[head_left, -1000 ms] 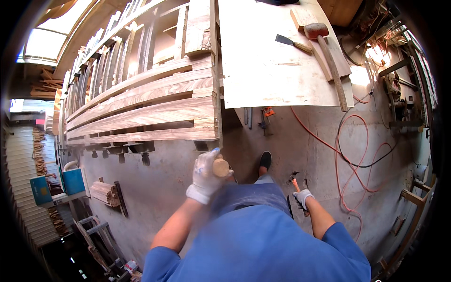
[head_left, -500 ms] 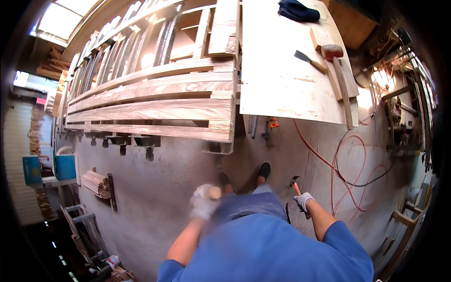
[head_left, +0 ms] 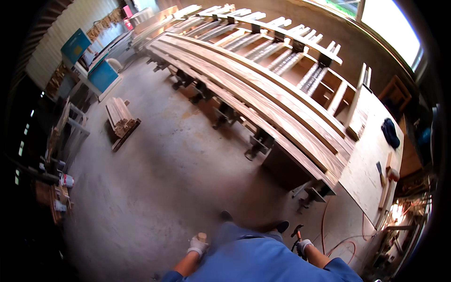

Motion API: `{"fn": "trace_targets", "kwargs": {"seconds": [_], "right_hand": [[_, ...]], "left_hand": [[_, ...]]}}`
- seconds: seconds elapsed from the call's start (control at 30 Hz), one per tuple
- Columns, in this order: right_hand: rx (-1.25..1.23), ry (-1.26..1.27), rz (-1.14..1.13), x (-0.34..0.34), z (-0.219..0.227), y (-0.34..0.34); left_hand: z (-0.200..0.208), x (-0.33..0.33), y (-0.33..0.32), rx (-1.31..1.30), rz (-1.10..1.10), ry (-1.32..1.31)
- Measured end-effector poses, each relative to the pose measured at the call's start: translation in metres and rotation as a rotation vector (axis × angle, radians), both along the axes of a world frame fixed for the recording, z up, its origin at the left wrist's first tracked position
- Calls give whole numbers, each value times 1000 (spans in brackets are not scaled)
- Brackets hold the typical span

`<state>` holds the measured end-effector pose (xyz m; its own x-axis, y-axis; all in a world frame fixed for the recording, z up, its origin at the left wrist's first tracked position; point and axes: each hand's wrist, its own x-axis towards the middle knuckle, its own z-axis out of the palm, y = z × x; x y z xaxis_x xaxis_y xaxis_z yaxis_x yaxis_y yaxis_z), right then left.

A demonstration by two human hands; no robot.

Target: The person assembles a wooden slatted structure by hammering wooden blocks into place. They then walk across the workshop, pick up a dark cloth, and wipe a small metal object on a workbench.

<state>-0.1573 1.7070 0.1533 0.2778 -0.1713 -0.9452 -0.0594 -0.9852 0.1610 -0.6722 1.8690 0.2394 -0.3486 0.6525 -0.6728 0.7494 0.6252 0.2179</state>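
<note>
My gloved left hand (head_left: 197,246) is closed round a pale wooden piece (head_left: 202,237); only its rounded end shows, so its kind cannot be told. On the other side of my body, my gloved right hand (head_left: 305,245) grips a claw hammer (head_left: 299,232) by its orange-brown handle, the dark head pointing up and away. Ahead of me, long wooden boards (head_left: 282,136) lie side by side on a clamping rack (head_left: 265,141). Neither hand touches the boards.
A plywood-topped table (head_left: 364,178) at the right holds a mallet (head_left: 393,175), a brush (head_left: 379,170) and a dark cloth (head_left: 390,133). Hoses (head_left: 324,221) trail over the floor below it. Stacked wood strips (head_left: 120,115) and a blue machine (head_left: 102,75) stand at the left.
My view has swung left, so the rack now stretches diagonally and the table sits farther right. Both hands still hold the wooden piece and the hammer.
</note>
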Motion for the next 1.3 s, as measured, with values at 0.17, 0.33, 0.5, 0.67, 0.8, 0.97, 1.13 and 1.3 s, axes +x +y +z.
{"fn": "trace_targets", "kwargs": {"seconds": [0.17,0.33,0.5,0.67,0.8,0.97,1.13,1.3], "right_hand": [[181,-24,408,-103,57,165],[839,-236,848,-204,115,331],[1390,-328,701,-292,155,484],[1299,-115,764,-336,177,623],[1292,-46,761,-370,194,722],[1251,102,619,-414,214,822],[1191,181,421,-460,223,921],[1222,113,237,-512,230,1027]], "left_hand": [[-11,-78,17,-154,367,-12],[-36,-135,52,-74,501,59],[-60,-175,110,-13,535,63],[-77,-208,172,-23,596,14],[-101,-243,205,48,141,275],[-122,-272,259,-44,412,65],[-116,-298,362,-88,462,66],[-124,-360,485,-83,415,75]]}}
